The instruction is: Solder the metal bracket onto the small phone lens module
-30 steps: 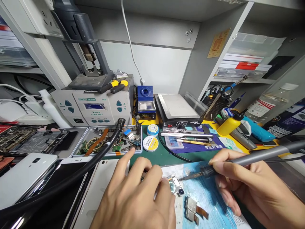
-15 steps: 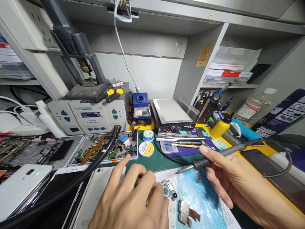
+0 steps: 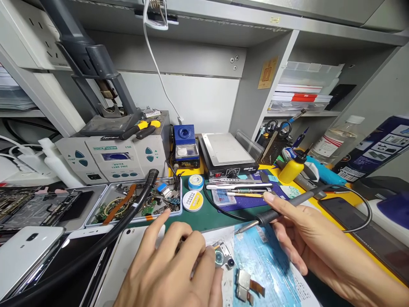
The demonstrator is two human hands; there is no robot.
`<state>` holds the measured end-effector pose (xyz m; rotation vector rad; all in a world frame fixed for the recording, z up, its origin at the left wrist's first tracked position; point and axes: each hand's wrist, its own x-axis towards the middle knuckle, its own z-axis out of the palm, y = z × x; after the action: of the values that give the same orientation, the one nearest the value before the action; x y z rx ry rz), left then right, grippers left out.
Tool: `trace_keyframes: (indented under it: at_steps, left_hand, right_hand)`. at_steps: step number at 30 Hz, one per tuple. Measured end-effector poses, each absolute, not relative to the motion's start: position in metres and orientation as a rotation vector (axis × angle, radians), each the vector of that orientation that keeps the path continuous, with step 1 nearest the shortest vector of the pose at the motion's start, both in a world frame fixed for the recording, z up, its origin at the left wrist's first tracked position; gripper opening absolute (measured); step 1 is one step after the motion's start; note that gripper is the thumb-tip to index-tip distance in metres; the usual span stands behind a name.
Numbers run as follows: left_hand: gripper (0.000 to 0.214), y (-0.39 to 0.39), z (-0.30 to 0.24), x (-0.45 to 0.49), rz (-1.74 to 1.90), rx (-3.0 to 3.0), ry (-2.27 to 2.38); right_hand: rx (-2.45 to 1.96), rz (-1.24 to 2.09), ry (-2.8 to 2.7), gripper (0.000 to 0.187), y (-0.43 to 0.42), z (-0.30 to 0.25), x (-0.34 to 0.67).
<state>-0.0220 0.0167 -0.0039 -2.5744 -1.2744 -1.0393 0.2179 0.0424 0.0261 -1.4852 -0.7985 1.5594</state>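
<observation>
Head view shows the left hand (image 3: pixel 169 268) low in the middle of the picture, palm down, its fingers curled together over a small camera module (image 3: pixel 222 259) that lies on the white and blue sheet (image 3: pixel 271 268) on the counter (image 3: pixel 207 215). The fingertips touch the left edge of the module, and something thin seems pinched between them, but I cannot tell what it is. The index finger is stretched forward toward the parts tray (image 3: pixel 134 202). The right hand (image 3: pixel 306 243) is on the right side, closed around the grip of a soldering iron (image 3: pixel 271 216) like a pen. The iron is tilted, and its tip points left and down, ending above the sheet, near the module but apart from it. The module lies between the two hands, much closer to the left one. A second small part with an orange flex (image 3: pixel 247 286) lies on the sheet just in front of the module, untouched by either hand.
</observation>
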Motion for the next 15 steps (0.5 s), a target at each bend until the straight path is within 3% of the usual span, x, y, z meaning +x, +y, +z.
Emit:
trace_keyframes:
  at_steps: [5,15]
  left_hand:
    - [0.02,0.015,-0.002,-0.022,-1.031,-2.571,-1.278]
    - [0.016,0.014,0.0,-0.022,-0.972,-2.562,-1.263]
  right_hand:
    - [-1.338,1.507,-0.923,0.034,0.034,0.025,0.22]
    - [-1.375,1.351,-1.092,0.03,0.029,0.01,0.23]
